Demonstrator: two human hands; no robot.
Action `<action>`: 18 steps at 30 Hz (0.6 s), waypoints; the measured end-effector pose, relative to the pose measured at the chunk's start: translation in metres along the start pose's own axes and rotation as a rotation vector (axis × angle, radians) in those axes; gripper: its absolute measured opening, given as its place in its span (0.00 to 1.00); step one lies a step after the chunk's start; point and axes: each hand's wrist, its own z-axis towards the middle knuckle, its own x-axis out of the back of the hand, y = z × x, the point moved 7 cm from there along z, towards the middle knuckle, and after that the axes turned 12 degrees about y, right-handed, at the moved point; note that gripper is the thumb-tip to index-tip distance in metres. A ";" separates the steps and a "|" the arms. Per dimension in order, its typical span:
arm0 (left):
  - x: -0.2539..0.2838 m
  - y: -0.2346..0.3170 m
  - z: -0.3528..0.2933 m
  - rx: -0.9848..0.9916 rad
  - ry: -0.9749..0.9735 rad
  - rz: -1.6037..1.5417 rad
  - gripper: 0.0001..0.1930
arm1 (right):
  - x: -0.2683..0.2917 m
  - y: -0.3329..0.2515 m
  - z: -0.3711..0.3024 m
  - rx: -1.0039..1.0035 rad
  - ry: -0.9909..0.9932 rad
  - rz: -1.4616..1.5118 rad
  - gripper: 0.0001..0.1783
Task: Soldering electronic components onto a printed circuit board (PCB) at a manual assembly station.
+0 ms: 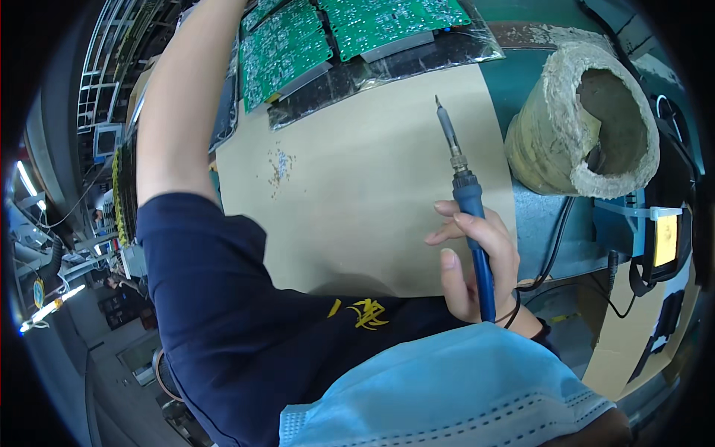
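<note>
My right hand (484,257) is closed around the blue handle of a soldering iron (469,197). The iron points up and away, its thin tip over the brown sheet (357,179) and apart from everything else. My left arm (186,104) stretches far forward past the top edge, so the left hand is out of sight. Beside that arm lie green circuit boards (287,52), with another green board (395,26) to their right. They rest at the far side on dark, shiny wrapping (357,86).
Small loose bits (279,167) are scattered on the brown sheet. At the right, a thick, crusted hollow cylinder (544,141) lies with its opening toward me. A black cable (555,246) runs below it, near a blue-and-black device (625,231). Equipment racks stand at far left.
</note>
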 end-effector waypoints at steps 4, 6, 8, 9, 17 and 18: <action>-0.032 0.005 0.047 -0.120 0.009 -0.063 0.25 | -0.003 0.002 0.001 -0.048 0.012 0.004 0.28; -0.058 -0.005 0.055 0.013 -0.176 -0.034 0.25 | -0.004 0.004 0.001 -0.091 0.026 0.029 0.28; -0.070 -0.004 0.059 -0.061 -0.204 -0.099 0.25 | -0.006 0.005 0.002 -0.116 0.048 0.046 0.28; -0.075 -0.003 0.059 -0.097 -0.219 -0.129 0.25 | -0.005 0.005 0.001 -0.114 0.059 0.050 0.28; -0.029 -0.052 0.024 0.069 0.026 -0.164 0.32 | -0.011 0.006 -0.002 -0.106 -0.003 -0.037 0.26; -0.018 -0.069 0.006 0.152 0.050 -0.129 0.32 | -0.011 0.006 -0.003 -0.112 -0.012 -0.050 0.25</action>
